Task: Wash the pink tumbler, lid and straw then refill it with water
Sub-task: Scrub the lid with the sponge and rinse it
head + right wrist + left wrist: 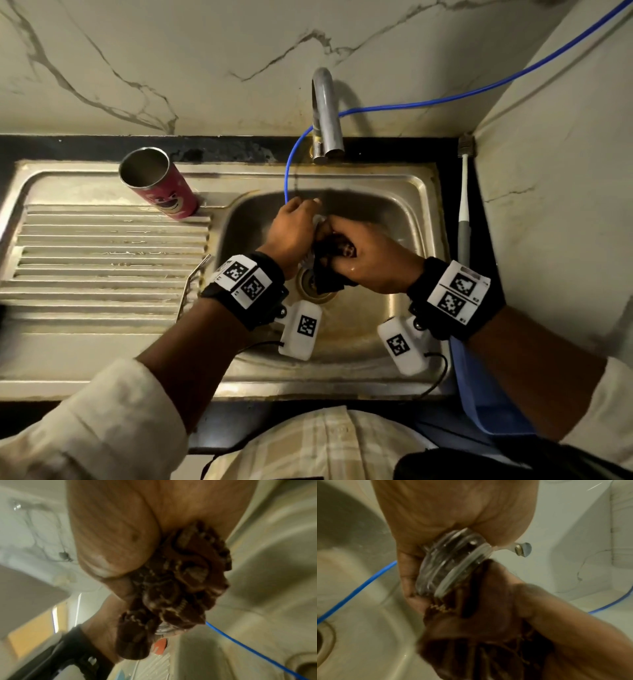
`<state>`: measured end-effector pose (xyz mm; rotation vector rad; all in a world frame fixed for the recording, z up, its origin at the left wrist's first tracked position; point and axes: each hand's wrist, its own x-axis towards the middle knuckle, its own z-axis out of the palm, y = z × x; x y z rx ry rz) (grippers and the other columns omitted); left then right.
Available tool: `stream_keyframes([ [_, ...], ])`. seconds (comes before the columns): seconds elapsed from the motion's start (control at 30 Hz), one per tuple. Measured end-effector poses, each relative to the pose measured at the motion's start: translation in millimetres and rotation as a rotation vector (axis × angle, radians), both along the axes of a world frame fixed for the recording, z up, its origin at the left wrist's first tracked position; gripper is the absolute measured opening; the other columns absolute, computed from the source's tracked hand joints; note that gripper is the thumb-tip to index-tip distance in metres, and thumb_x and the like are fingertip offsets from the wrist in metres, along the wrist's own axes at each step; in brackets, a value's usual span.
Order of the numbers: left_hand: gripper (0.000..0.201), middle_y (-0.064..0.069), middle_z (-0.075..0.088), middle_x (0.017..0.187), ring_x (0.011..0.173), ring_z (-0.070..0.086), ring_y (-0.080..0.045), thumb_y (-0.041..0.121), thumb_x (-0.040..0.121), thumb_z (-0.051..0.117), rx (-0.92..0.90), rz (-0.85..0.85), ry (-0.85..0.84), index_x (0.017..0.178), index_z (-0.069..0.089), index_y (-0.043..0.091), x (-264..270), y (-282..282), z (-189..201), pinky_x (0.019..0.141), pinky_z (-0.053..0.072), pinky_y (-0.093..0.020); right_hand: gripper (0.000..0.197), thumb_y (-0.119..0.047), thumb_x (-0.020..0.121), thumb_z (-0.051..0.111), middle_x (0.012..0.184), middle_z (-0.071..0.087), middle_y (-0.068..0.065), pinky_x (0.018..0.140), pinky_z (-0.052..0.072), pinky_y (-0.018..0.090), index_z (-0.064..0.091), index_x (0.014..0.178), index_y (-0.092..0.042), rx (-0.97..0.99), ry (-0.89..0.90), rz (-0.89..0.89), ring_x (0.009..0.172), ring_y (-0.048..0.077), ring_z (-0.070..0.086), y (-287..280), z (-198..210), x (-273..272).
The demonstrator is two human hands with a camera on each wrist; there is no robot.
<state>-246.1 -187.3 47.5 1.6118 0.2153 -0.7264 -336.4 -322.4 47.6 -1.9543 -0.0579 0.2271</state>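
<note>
Over the sink basin (394, 219) my left hand (291, 233) grips a clear plastic lid (450, 563), its ribbed rim showing between the fingers. My right hand (363, 253) clutches a dark brown cloth (329, 270) and presses it against the lid; the cloth (180, 582) is bunched and soapy in the right wrist view. The pink tumbler (161, 185) with a cartoon face stands without a lid on the drainboard, back left of the basin. A thin metal straw (193, 281) lies at the drainboard's right edge, partly behind my left wrist.
A chrome tap (325, 116) rises behind the basin. A blue tube (291, 164) runs from the upper right wall down into the basin. A long brush (464, 205) leans at the right wall. The ribbed drainboard (102, 257) lies left. A blue item (479, 387) hangs at the front right.
</note>
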Motion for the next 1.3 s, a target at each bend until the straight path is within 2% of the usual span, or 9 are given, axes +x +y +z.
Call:
stream_keyframes([
  [0.13,0.017,-0.006,0.068,0.088,0.083,0.067,-0.019,0.019,0.106,0.053,-0.064,0.069,0.042,0.098,0.067,0.016,5,2,7,0.069,0.058,-0.029,0.03,-0.002,0.094,0.071,0.12,0.073,0.01,0.095,0.059,0.034,0.063,0.122,-0.011,0.369,0.042,-0.175,0.11,0.021,0.072,0,-7,-5],
  [0.3,0.024,-0.016,0.065,0.104,0.096,0.07,-0.036,0.033,0.104,0.051,-0.319,0.271,0.362,0.095,0.064,0.015,11,19,2,0.093,0.056,-0.053,0.038,-0.013,0.095,0.065,0.124,0.074,0.003,0.089,0.061,0.037,0.06,0.133,-0.012,0.771,0.068,-0.528,0.111,0.02,0.072,-8,-7,-17],
  [0.4,0.053,-0.023,0.073,0.111,0.1,0.073,-0.039,0.049,0.11,0.04,-0.418,0.355,0.405,0.116,0.063,0.002,5,20,-4,0.094,0.059,-0.052,0.042,-0.007,0.099,0.067,0.14,0.066,0.002,0.108,0.054,0.048,0.058,0.139,-0.014,0.472,-0.127,-0.553,0.128,0.023,0.065,-2,-8,-27],
  [0.47,0.077,-0.022,0.074,0.112,0.093,0.076,-0.032,0.063,0.106,0.037,-0.46,0.272,0.399,0.137,0.058,-0.004,-4,15,3,0.076,0.064,-0.042,0.047,-0.004,0.097,0.072,0.142,0.062,-0.006,0.109,0.052,0.038,0.057,0.14,-0.014,0.122,-0.359,-0.442,0.128,0.018,0.063,11,-8,-32],
  [0.53,0.086,-0.021,0.073,0.12,0.105,0.075,-0.031,0.072,0.1,0.039,-0.46,0.148,0.357,0.14,0.06,-0.002,-13,11,9,0.086,0.063,-0.041,0.045,-0.01,0.096,0.075,0.137,0.06,0.004,0.104,0.052,0.028,0.062,0.139,-0.012,-0.115,-0.478,-0.403,0.124,0.016,0.062,20,-6,-31],
  [0.7,0.097,-0.02,0.066,0.138,0.122,0.069,-0.035,0.08,0.079,0.072,-0.317,0.009,0.145,0.143,0.059,0.007,-19,14,14,0.097,0.059,-0.052,0.044,-0.023,0.1,0.07,0.132,0.067,0.009,0.104,0.052,0.028,0.062,0.139,-0.004,-0.09,-0.516,-0.568,0.123,0.013,0.065,10,3,-19],
  [0.87,0.051,-0.003,0.079,0.113,0.102,0.076,-0.015,0.054,0.109,0.035,-0.269,-0.198,-0.018,0.131,0.064,0.018,-35,10,25,0.068,0.059,-0.02,0.035,-0.027,0.105,0.064,0.128,0.073,0.001,0.098,0.058,0.041,0.067,0.135,-0.009,-0.099,-0.467,-0.495,0.118,0.011,0.069,-4,13,-2],
  [1.07,0.076,-0.017,0.077,0.115,0.109,0.074,-0.036,0.085,0.084,0.042,-0.196,-0.038,0.019,0.111,0.08,0.026,-32,6,12,0.101,0.054,-0.065,0.027,-0.028,0.107,0.06,0.128,0.064,0.001,0.083,0.056,0.022,0.071,0.129,-0.017,-0.408,-0.524,-0.43,0.106,0.013,0.067,15,24,-3],
  [1.3,0.088,-0.025,0.07,0.129,0.122,0.068,-0.038,0.077,0.089,0.047,-0.304,0.096,0.156,0.134,0.067,0.004,-23,14,1,0.113,0.047,-0.058,0.027,-0.022,0.104,0.061,0.126,0.065,0.005,0.078,0.057,0.037,0.074,0.125,-0.013,-0.35,-0.569,-0.286,0.101,0.021,0.069,34,13,-26],
])
